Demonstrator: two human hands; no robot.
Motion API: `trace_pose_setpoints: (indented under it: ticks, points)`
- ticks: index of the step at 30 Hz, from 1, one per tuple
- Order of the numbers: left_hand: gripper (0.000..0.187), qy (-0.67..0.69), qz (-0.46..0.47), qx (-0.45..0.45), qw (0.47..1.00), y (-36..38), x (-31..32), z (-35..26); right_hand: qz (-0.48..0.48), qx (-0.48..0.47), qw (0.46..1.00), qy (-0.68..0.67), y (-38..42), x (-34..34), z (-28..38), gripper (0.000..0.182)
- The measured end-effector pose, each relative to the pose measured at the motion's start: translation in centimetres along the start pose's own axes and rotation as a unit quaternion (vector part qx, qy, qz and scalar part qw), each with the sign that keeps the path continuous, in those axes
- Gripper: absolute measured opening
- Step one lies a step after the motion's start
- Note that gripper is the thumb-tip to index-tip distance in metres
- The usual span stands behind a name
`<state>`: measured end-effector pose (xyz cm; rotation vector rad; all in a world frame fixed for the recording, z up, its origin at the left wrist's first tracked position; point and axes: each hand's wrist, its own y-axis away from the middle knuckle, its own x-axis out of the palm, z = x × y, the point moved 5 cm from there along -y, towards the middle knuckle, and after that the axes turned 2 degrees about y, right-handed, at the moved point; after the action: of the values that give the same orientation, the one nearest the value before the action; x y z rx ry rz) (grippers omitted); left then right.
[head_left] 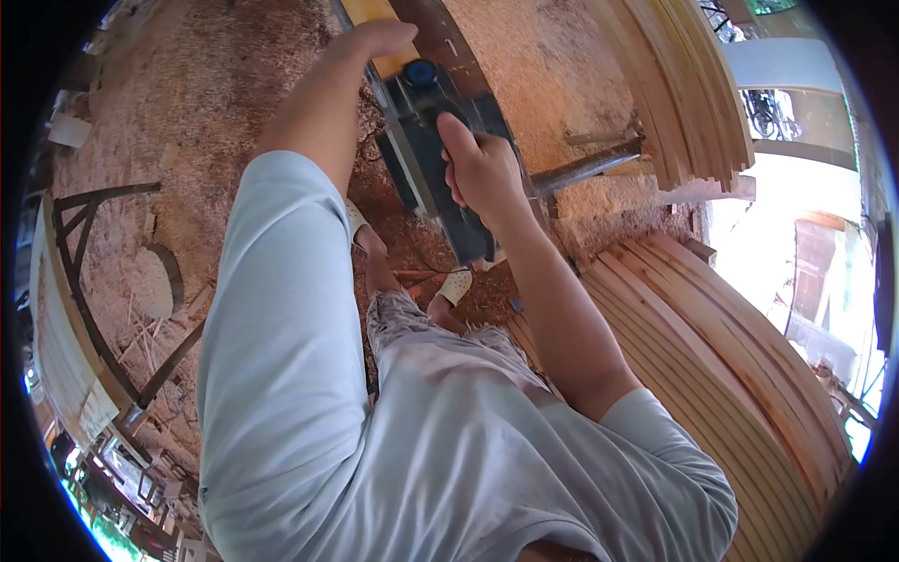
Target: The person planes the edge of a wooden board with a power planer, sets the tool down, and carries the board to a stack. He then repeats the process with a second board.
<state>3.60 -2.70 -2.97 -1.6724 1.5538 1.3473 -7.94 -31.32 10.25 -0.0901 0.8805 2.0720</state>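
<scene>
My right hand (482, 173) is wrapped round the handle of a dark electric planer (445, 159), which has a round blue-black knob at its front. The planer sits over a narrow workbench surface, tilted slightly in view. Just beyond its front end, a pale yellow wooden board (398, 64) runs toward the top edge. My left hand (379, 39) lies across this board, its thumb stretched over the top face; its other fingers are hidden. The underside of the planer is out of sight.
Stacked wooden planks (670, 84) stand at the upper right, and more long planks (721, 347) lie at the lower right. A metal bar (590, 169) reaches out beside the planer. Wood shavings (187, 75) cover the floor. A dark metal frame (89, 272) stands at left.
</scene>
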Motion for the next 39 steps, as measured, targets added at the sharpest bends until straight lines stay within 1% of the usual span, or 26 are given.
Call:
trace_pose_setpoints:
  ticks: [2, 3, 5, 9, 11, 12, 13, 14, 15, 16, 17, 18, 19, 20, 22, 23, 24, 26, 27, 28, 32, 33, 34, 35, 37, 39]
  points:
    - [0.052, 0.178, -0.052, -0.002, 0.983, -0.2, -0.2, 1.5, 0.002, -0.007, 1.000, 0.002, -1.1, 0.4, 1.3, 0.069]
    - [0.052, 0.178, -0.052, -0.001, 0.983, 0.1, -0.5, 1.6, 0.003, -0.020, 1.000, 0.001, -1.7, 0.6, 1.9, 0.069]
    - [0.051, 0.277, -0.001, -0.043, 0.960, 0.5, -0.9, 2.0, 0.000, -0.035, 0.999, -0.001, -2.7, 1.0, 3.0, 0.068]
    - [0.044, 0.336, 0.030, -0.060, 0.940, 0.8, -0.7, 2.7, -0.009, -0.041, 0.999, -0.014, -4.0, 1.5, 3.8, 0.067]
    - [0.039, 0.382, -0.147, -0.043, 0.911, 2.7, -1.4, 4.0, -0.010, -0.046, 0.999, -0.023, -4.4, 1.4, 4.0, 0.066]
    - [0.034, 0.448, -0.270, -0.042, 0.852, 5.6, -2.1, 3.3, -0.010, -0.043, 0.999, -0.027, -4.5, 1.4, 4.1, 0.067]
    - [0.031, 0.501, -0.386, -0.038, 0.774, 10.3, -2.5, 1.3, -0.008, -0.042, 0.999, -0.033, -4.7, 1.4, 4.2, 0.067]
    - [0.033, 0.488, -0.509, -0.045, 0.707, 15.5, -3.0, -2.2, -0.009, -0.046, 0.998, -0.039, -5.1, 1.5, 4.2, 0.067]
    - [0.029, 0.352, -0.534, -0.051, 0.767, 20.2, -2.3, -5.2, -0.020, -0.056, 0.998, -0.028, -5.5, 1.6, 4.1, 0.067]
    - [0.026, 0.409, -0.432, -0.042, 0.802, 22.8, 1.3, -8.2, -0.033, -0.064, 0.997, -0.017, -5.7, 1.6, 4.2, 0.068]
    - [0.016, 0.483, -0.350, 0.113, 0.795, 25.1, 5.6, -11.7, -0.036, -0.067, 0.997, -0.022, -5.7, 1.4, 4.6, 0.068]
    - [0.006, 0.540, -0.255, 0.262, 0.758, 27.5, 8.8, -15.5, -0.018, -0.059, 0.998, -0.027, -5.4, 1.4, 5.0, 0.063]
    - [0.004, 0.324, -0.284, 0.401, 0.808, 30.9, 5.3, -21.2, 0.004, -0.050, 0.998, -0.030, -5.2, 1.5, 5.0, 0.059]
    - [0.012, 0.264, -0.169, 0.430, 0.847, 31.4, 7.3, -23.8, 0.008, -0.054, 0.998, -0.032, -5.1, 1.6, 5.0, 0.059]
    - [0.022, 0.088, -0.108, 0.347, 0.927, 31.1, 13.5, -24.0, 0.010, -0.049, 0.998, -0.042, -5.5, 1.6, 5.1, 0.059]
    - [0.022, 0.076, -0.117, 0.345, 0.928, 31.3, 13.4, -24.4, 0.002, -0.049, 0.998, -0.035, -5.7, 1.7, 5.3, 0.058]
    - [0.026, 0.038, -0.066, 0.269, 0.960, 31.0, 14.0, -24.3, 0.006, -0.059, 0.998, -0.037, -5.8, 1.8, 5.6, 0.058]
    - [0.031, 0.002, -0.020, 0.184, 0.983, 29.9, 13.7, -24.8, 0.008, -0.037, 0.998, -0.046, -5.8, 1.8, 5.5, 0.058]
    - [0.032, 0.160, 0.027, 0.193, 0.968, 29.1, 12.7, -25.6, 0.013, -0.044, 0.998, -0.041, -5.8, 1.7, 5.8, 0.058]
    - [0.034, 0.314, 0.073, 0.199, 0.926, 28.5, 12.0, -26.4, 0.008, -0.040, 0.998, -0.042, -5.9, 1.5, 5.8, 0.058]
    - [0.036, 0.369, 0.054, 0.225, 0.900, 25.8, 15.0, -26.0, 0.014, -0.047, 0.997, -0.053, -6.1, 1.6, 6.3, 0.057]
    - [0.037, 0.307, -0.060, 0.263, 0.913, 26.3, 14.1, -26.3, 0.012, -0.047, 0.998, -0.050, -6.6, 1.7, 6.7, 0.057]
    - [0.038, 0.242, -0.172, 0.292, 0.909, 26.8, 13.5, -26.5, 0.001, -0.061, 0.997, -0.042, -7.0, 1.9, 7.0, 0.057]
    - [0.038, 0.251, -0.167, 0.287, 0.909, 26.9, 13.9, -26.4, -0.008, -0.069, 0.997, -0.034, -7.1, 2.3, 6.8, 0.056]
    - [0.037, 0.292, -0.040, 0.281, 0.913, 26.5, 13.9, -26.6, -0.003, -0.062, 0.998, -0.033, -7.9, 2.8, 7.2, 0.056]
    - [0.035, 0.307, -0.034, 0.277, 0.910, 25.9, 13.9, -26.1, 0.006, -0.067, 0.997, -0.040, -9.8, 3.5, 9.1, 0.055]
